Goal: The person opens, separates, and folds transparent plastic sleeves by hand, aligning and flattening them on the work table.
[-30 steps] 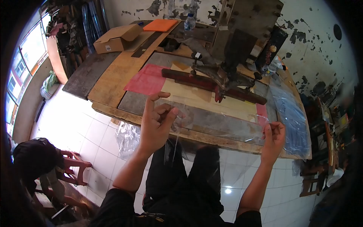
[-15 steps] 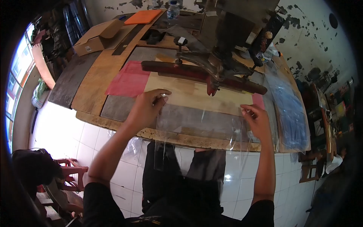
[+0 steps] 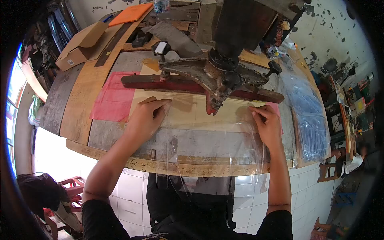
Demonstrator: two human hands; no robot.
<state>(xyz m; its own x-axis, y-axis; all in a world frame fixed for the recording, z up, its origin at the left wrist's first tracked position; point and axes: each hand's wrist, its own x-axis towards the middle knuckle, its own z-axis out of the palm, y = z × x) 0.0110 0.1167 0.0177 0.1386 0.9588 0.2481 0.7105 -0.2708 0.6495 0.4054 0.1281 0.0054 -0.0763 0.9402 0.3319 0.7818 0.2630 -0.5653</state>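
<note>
Head view: we see a clear plastic sheet (image 3: 214,146) spread between both hands, over the front of the worktable (image 3: 120,160). Its lower part hangs past the wooden edge, and we can make out creases at both sides.

Left hand (image 3: 145,117): thumb and forefinger together, pinching the sheet near its far left corner. Right hand (image 3: 268,125): thumb and fingertips likewise closed on the far right corner. The film is so transparent that we cannot trace its far edge in full.

Beneath the film we note a pale yellow sheet (image 3: 145,92), with a pink sheet (image 3: 114,96) to its left. Above these, just beyond the hands, a red-sided bar (image 3: 180,85) runs crosswise under a metal press head (image 3: 224,60). We cannot tell whether the bar touches the yellow surface.

To the right we record a bluish pile of plastic (image 3: 312,124); at far left, an open cardboard box (image 3: 82,47).
</note>
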